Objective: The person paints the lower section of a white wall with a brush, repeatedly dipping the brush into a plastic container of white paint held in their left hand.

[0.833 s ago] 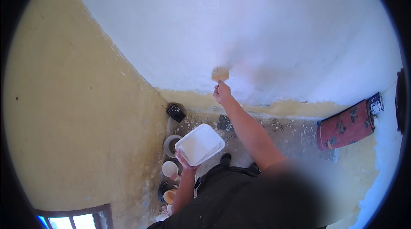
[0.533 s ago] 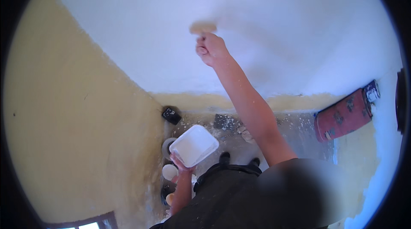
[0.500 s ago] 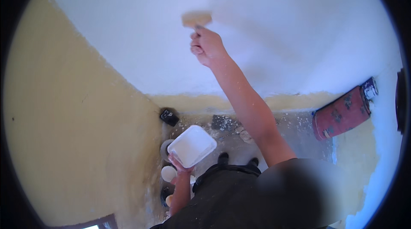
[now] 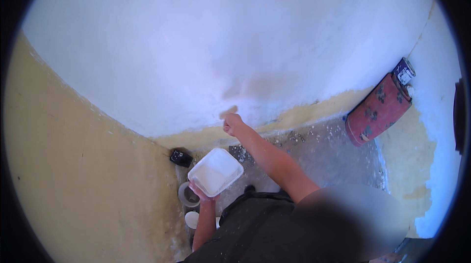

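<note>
Head view, from the left: the yellow wall point(image 4: 88, 165) runs beside you to the corner, where a black container point(image 4: 181, 157) sits at its foot. A pale bucket point(image 4: 182, 195) stands below that, partly behind your left hand point(image 4: 202, 194). Those fingers grip the lower left side of the white tray point(image 4: 231, 158), which lies near your waist, tilted enough to show its white inside; I cannot tell how much paint is in it. Hold it level so nothing runs over the rim, and near enough to the brush point(image 4: 229, 111) to catch drips.

The pale, slightly blurred brush is at the lower part of the white wall point(image 4: 196, 42); whether its bristles touch, I cannot tell. Your right hand point(image 4: 232, 124) is closed around its handle, fingers curled tight. Light, even pressure and overlapping strokes should suit this work best, with care along the ragged edge above the yellow strip point(image 4: 304, 113). Farther right, a red patterned roll point(image 4: 378, 110) leans with a can point(image 4: 404, 71) at its upper end; both call for steering clear of splashes.
</note>
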{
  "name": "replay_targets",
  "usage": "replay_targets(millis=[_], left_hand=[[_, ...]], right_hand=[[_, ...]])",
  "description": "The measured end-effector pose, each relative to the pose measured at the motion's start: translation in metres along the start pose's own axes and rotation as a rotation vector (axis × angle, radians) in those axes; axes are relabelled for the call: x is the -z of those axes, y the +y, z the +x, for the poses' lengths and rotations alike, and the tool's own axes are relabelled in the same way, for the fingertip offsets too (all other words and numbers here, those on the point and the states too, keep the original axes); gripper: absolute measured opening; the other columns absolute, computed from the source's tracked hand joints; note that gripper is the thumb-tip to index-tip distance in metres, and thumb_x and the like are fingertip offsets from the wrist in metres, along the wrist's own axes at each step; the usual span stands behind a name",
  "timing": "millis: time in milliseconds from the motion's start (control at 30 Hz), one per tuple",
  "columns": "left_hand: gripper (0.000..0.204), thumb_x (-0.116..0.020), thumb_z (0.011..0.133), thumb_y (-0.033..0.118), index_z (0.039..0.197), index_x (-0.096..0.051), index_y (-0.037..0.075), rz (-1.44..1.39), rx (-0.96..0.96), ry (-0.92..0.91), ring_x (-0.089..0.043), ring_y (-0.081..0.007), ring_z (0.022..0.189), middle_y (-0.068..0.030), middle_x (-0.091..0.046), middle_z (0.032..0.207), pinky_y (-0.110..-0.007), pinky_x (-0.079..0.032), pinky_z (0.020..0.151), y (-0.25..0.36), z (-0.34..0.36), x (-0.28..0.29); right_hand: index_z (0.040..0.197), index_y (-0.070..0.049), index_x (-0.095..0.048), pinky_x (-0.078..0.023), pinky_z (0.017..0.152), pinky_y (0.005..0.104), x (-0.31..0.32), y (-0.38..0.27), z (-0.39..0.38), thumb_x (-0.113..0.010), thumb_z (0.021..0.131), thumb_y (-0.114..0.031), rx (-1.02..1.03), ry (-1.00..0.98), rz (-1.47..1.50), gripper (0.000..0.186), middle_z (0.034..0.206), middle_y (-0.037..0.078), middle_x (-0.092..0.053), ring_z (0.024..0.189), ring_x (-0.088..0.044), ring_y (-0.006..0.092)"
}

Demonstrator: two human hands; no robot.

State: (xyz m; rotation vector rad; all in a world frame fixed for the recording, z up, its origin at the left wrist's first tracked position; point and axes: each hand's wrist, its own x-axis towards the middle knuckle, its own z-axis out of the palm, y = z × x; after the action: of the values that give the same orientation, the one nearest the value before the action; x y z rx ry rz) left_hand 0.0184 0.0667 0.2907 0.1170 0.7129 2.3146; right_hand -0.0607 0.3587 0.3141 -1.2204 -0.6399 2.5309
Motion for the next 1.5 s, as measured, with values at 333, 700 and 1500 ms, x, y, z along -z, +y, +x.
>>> replay_targets(millis=[333, 700, 1500], left_hand=[[0.079, -0.046, 0.082, 0.068, 0.138, -0.041, 0.012, -0.008, -0.081, -0.043, -0.05, -0.0336, 0.12, -0.0098, -0.05, 0.133, -0.055, -0.044, 0.097, -0.037, -0.012, -0.032], [0.075, -0.045, 0.084, 0.066, 0.137, -0.042, 0.013, -0.033, -0.123, -0.045, -0.05, -0.0327, 0.12, -0.009, -0.051, 0.133, -0.053, -0.042, 0.099, -0.063, 0.007, -0.054], [0.076, -0.046, 0.083, 0.065, 0.137, -0.042, 0.011, -0.056, -0.067, -0.01, -0.056, -0.0326, 0.113, -0.0109, -0.053, 0.129, -0.05, -0.052, 0.086, -0.059, -0.003, -0.054]], right_hand=[[0.078, 0.004, -0.062, -0.024, 0.034, 0.0288, -0.09, -0.295, -0.186, -0.041, 0.089, -0.004, 0.364, -0.535, -0.256, 0.025, 0.049, 0.001, -0.035, 0.039, -0.03, 0.0121], [0.08, -0.012, -0.051, -0.026, 0.037, 0.0246, -0.083, -0.315, -0.228, -0.053, 0.094, -0.025, 0.725, -0.505, -0.227, 0.019, 0.061, -0.002, -0.04, 0.043, -0.032, 0.008], [0.089, -0.011, -0.052, -0.024, 0.037, 0.0245, -0.132, -0.266, -0.245, -0.053, 0.094, -0.023, 0.69, -0.673, -0.153, 0.013, 0.075, 0.003, -0.045, 0.047, -0.031, 0.0082]])
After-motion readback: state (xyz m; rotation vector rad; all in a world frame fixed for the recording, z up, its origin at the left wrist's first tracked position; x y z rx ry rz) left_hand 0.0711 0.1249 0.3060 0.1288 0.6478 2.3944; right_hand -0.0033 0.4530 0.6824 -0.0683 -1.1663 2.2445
